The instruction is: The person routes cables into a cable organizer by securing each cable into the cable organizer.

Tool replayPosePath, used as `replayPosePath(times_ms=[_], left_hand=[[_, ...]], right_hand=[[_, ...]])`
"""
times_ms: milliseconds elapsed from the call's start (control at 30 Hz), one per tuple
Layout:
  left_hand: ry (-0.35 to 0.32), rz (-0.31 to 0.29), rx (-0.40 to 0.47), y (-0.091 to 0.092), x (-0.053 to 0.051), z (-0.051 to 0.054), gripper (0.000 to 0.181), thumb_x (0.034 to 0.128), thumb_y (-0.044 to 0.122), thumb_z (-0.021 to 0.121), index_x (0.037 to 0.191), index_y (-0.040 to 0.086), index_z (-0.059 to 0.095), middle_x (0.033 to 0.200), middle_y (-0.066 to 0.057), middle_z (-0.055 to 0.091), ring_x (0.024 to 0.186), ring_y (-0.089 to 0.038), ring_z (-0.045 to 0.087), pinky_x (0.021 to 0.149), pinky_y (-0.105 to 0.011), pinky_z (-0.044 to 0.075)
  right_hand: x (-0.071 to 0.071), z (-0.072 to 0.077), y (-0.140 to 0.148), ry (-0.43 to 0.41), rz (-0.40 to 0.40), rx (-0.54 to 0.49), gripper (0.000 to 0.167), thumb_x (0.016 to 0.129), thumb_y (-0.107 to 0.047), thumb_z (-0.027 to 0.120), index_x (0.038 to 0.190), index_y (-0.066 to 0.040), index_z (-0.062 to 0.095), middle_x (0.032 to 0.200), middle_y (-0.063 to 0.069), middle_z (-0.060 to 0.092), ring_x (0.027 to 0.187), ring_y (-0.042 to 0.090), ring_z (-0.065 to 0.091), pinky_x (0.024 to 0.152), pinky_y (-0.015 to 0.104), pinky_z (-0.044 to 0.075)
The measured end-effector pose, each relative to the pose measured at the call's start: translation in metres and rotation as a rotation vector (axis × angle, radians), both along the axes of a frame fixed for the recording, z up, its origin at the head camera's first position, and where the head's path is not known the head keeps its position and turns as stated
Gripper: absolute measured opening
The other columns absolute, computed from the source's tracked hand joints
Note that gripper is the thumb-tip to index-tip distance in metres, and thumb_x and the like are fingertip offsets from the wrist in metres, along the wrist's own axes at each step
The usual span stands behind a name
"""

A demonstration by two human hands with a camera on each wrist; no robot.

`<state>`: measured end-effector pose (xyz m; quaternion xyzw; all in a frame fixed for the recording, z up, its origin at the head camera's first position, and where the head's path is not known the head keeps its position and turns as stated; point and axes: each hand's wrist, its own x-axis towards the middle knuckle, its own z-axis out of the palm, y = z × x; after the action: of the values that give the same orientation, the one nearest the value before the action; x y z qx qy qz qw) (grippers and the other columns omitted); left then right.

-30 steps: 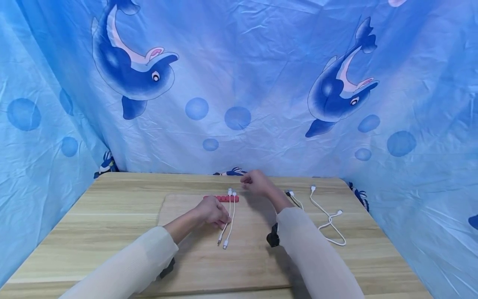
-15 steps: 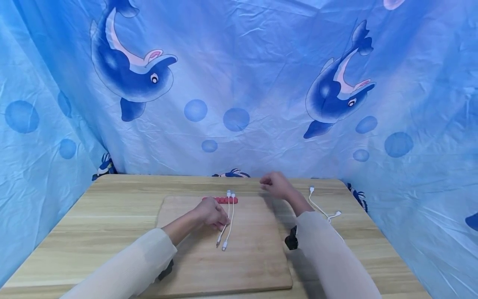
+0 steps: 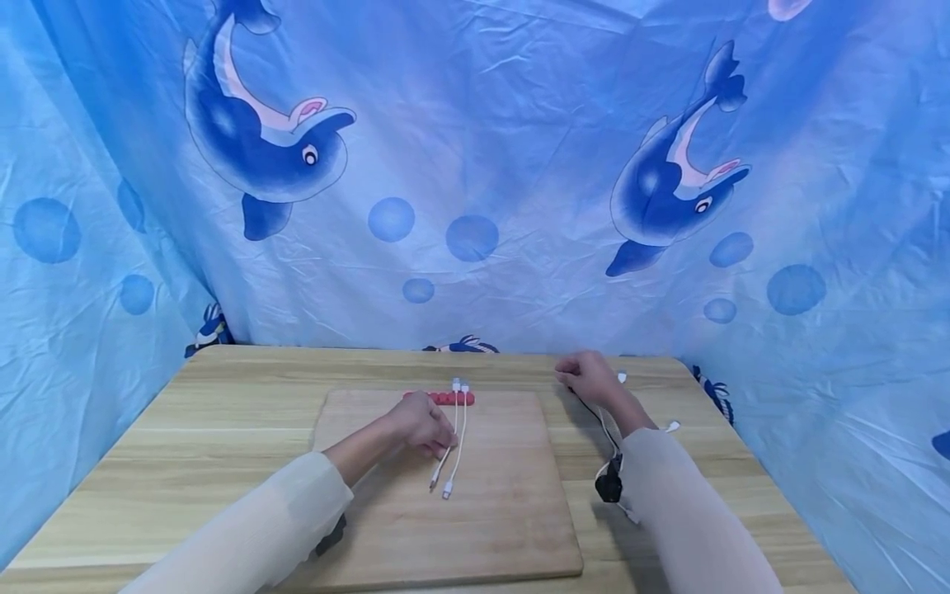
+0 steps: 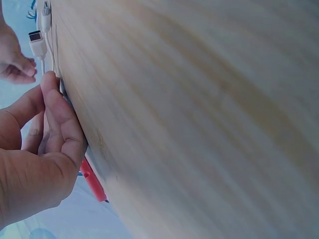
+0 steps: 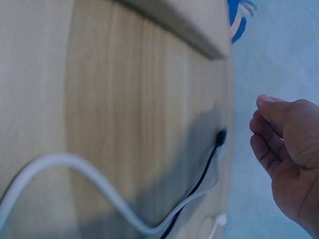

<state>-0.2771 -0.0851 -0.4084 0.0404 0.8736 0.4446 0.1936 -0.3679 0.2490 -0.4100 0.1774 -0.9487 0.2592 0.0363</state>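
Note:
On the wooden board, my left hand (image 3: 423, 425) pinches a white USB cable (image 4: 42, 63) between thumb and fingers. That cable and a second white cable (image 3: 462, 437) run side by side, their upper ends across a red cable holder (image 3: 467, 398). The left hand covers part of the holder. To the right, my right hand (image 3: 590, 378) hovers over the table with fingers loosely bent and nothing in them. Below it lie a black cable (image 3: 591, 412) and a white cable (image 5: 107, 189); the black plug (image 5: 221, 138) sits beneath the fingers, apart from them.
Another white cable's plug (image 3: 622, 377) shows behind the right hand, and a further white plug (image 3: 673, 426) beside the right sleeve. The square wooden board (image 3: 505, 528) has a raised edge on the table (image 3: 245, 412). A blue dolphin curtain (image 3: 519, 165) hangs behind.
My right hand has moved right, from near the red cable holder to above the black and white cables. The left hand stays at its cable.

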Motion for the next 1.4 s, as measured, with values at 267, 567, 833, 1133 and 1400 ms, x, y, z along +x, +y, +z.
replayPosePath(times_ms=[267, 567, 833, 1133, 1400], left_hand=[[-0.01, -0.006, -0.017, 0.0, -0.002, 0.002, 0.006, 0.0882, 0.003, 0.079, 0.083, 0.005, 0.077, 0.07, -0.006, 0.074, 0.064, -0.014, 0.071, 0.061, -0.026, 0.059], [-0.015, -0.002, 0.013, 0.001, 0.001, 0.001, 0.004, 0.0876, 0.003, 0.079, 0.085, 0.002, 0.077, 0.07, -0.008, 0.074, 0.065, -0.016, 0.072, 0.061, -0.028, 0.06], [-0.028, 0.001, 0.027, 0.001, 0.002, 0.003, 0.004, 0.0885, 0.002, 0.078, 0.085, 0.001, 0.077, 0.07, -0.008, 0.074, 0.066, -0.016, 0.073, 0.063, -0.029, 0.06], [-0.032, 0.0, 0.025, 0.0, 0.001, 0.004, 0.005, 0.0885, 0.003, 0.078, 0.084, 0.003, 0.077, 0.071, -0.009, 0.074, 0.066, -0.016, 0.073, 0.063, -0.029, 0.061], [-0.027, -0.003, 0.013, 0.001, 0.003, 0.006, 0.005, 0.0893, 0.003, 0.078, 0.085, 0.003, 0.077, 0.071, -0.008, 0.075, 0.066, -0.016, 0.073, 0.063, -0.029, 0.06]], right_hand=[[-0.001, -0.02, 0.022, 0.019, -0.061, -0.022, 0.017, 0.097, -0.006, 0.068, 0.108, 0.007, 0.073, 0.101, 0.018, 0.074, 0.1, 0.037, 0.069, 0.09, 0.051, 0.056], [0.0, -0.031, 0.03, -0.018, -0.126, -0.082, 0.021, 0.098, -0.002, 0.063, 0.116, 0.008, 0.069, 0.105, 0.021, 0.071, 0.102, 0.04, 0.068, 0.09, 0.052, 0.055], [0.002, -0.036, 0.028, -0.027, -0.106, -0.085, 0.027, 0.095, 0.004, 0.061, 0.121, 0.013, 0.063, 0.106, 0.026, 0.07, 0.103, 0.043, 0.066, 0.088, 0.05, 0.057], [0.0, -0.034, 0.024, -0.132, -0.175, -0.032, 0.028, 0.101, 0.003, 0.056, 0.127, 0.011, 0.063, 0.121, 0.03, 0.065, 0.116, 0.044, 0.061, 0.097, 0.052, 0.052], [-0.004, -0.041, 0.03, -0.105, -0.199, -0.131, 0.022, 0.096, 0.003, 0.061, 0.118, 0.005, 0.067, 0.109, 0.023, 0.069, 0.106, 0.039, 0.065, 0.091, 0.051, 0.054]])
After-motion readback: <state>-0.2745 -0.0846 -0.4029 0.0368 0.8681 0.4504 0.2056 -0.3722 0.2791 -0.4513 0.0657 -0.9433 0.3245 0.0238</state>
